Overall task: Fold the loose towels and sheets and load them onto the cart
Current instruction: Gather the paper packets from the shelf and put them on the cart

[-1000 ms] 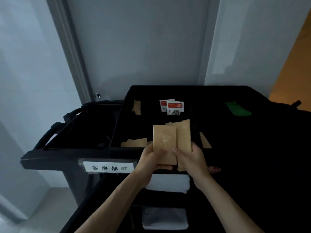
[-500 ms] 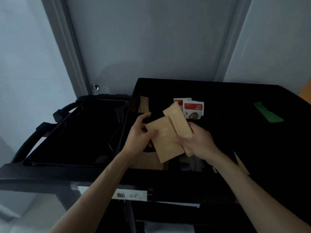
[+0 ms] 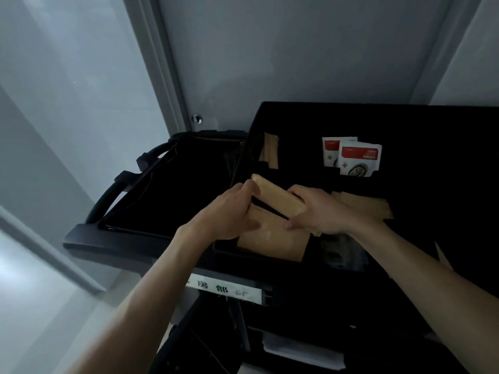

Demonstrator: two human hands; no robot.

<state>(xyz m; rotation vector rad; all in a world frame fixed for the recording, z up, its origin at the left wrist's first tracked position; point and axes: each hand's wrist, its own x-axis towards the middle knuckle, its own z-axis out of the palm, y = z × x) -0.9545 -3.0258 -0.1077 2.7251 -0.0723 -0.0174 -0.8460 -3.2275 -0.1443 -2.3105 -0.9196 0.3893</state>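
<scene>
At the centre of the frame both hands work over the top tray of the black cart (image 3: 140, 240). The left hand (image 3: 229, 211) pinches the upper left end of a brown paper packet (image 3: 278, 197), fingers curled round its edge. The right hand (image 3: 321, 211) grips the packet's lower right end, thumb underneath. The packet is tilted, running from upper left to lower right, with a dark gap between it and the flat brown packet (image 3: 272, 238) lying just below in the tray compartment. More brown packets (image 3: 364, 207) lie to the right of the right hand, and another stands upright at the tray's far left corner (image 3: 270, 152). Two red-and-white sachets (image 3: 353, 157) sit in the upper right compartment. A white label with printed characters (image 3: 224, 288) is fixed on the cart's front edge. On the dim lower shelf at the bottom right lies something pale, possibly folded linen (image 3: 302, 352); the view is too dark to be sure.
</scene>
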